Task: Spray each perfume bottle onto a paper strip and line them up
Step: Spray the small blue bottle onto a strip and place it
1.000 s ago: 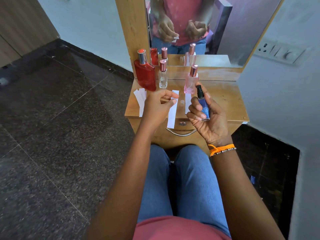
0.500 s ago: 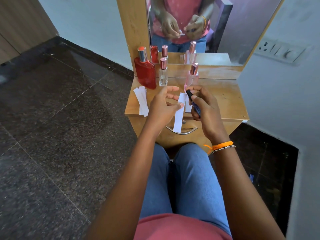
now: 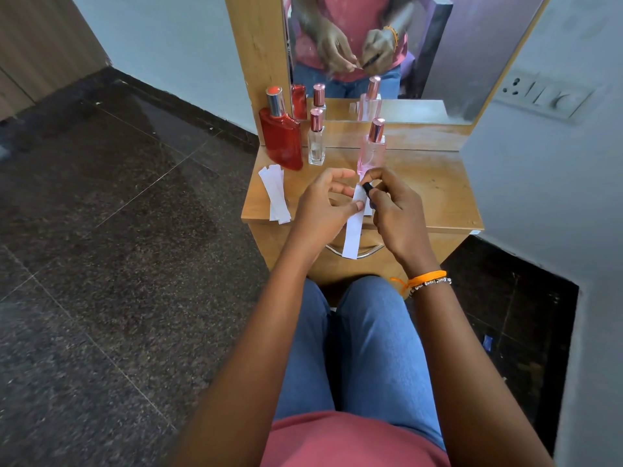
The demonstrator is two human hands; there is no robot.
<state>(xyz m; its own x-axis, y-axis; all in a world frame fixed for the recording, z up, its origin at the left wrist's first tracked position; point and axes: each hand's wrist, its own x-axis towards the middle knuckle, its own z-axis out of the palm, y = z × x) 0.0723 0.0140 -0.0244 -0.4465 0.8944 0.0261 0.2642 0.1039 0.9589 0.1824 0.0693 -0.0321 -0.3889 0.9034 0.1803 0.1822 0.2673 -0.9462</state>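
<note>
We are pinching a long white paper strip (image 3: pixel 352 235) with our left hand (image 3: pixel 320 210), its lower end hanging over the near edge of the wooden dressing table (image 3: pixel 435 190). Our right hand (image 3: pixel 394 210) is gripping a small dark-capped blue spray bottle (image 3: pixel 367 190), its tip touching the strip's top. At the far left are standing a flat red perfume bottle (image 3: pixel 281 138), a slim clear bottle (image 3: pixel 316 143) and a pink bottle (image 3: pixel 372 151), the last partly hidden behind our fingers. Spare white strips (image 3: pixel 274 193) are lying at the left.
</note>
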